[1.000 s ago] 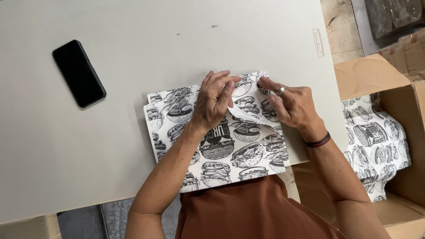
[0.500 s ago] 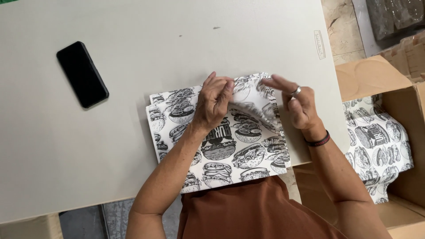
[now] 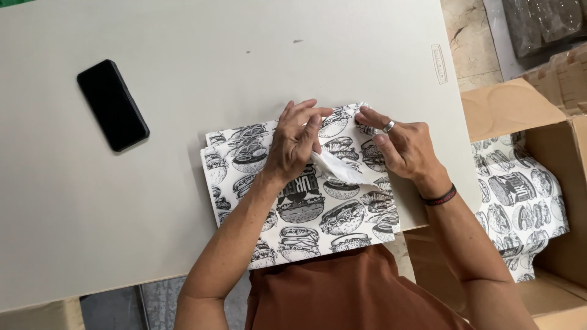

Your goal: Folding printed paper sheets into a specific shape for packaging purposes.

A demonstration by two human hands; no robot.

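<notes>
Head view: printed paper sheet (image 3: 306, 214), white with black burger drawings, lies flat on the pale table (image 3: 183, 91), near its front edge, right of centre. Lower edge of the sheet overhangs the table edge slightly, just above the person's rust-brown top (image 3: 342, 293).

Left hand (image 3: 296, 140) presses on the upper middle of the sheet, fingers bent, fingertips at the top edge. Right hand (image 3: 403, 146) sits just beside it on the upper right corner, thumb and fingers pinching the paper's edge; ring on one finger, dark band on the wrist. Between the two hands a flap of the sheet is turned over, plain white underside (image 3: 339, 168) showing. Hands close together, fingertips nearly meeting, both gripping the same sheet.

A second sheet edge shows under the top one along the left side, so it looks like a small stack; can't tell how many.

Black phone (image 3: 112, 104) lies screen up on the table, well apart to the upper left.

Open cardboard box (image 3: 507, 110) stands right of the table, with more of the same printed paper (image 3: 520, 201) inside.
</notes>
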